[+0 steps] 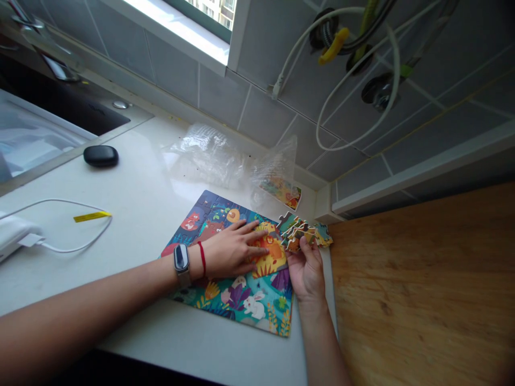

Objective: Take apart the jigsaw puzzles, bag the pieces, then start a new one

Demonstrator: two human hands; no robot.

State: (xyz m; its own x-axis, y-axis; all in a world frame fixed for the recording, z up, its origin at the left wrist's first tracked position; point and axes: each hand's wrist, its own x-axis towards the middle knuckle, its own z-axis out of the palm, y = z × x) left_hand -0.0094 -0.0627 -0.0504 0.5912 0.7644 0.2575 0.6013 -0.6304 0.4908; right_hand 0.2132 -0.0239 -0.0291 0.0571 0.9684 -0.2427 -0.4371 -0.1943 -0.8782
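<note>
A colourful rectangular jigsaw board (241, 303) printed with animals is laid on the smooth white desk (137, 220) and partly covered by the left hand (235, 249), its grip spread flat; a loose bunch of multicoloured jigsaw pieces (295, 230) is pinched by the grip of the right hand (309, 273), just beside the board; crumpled clear plastic wrapping (211, 153) is seen behind the board
</note>
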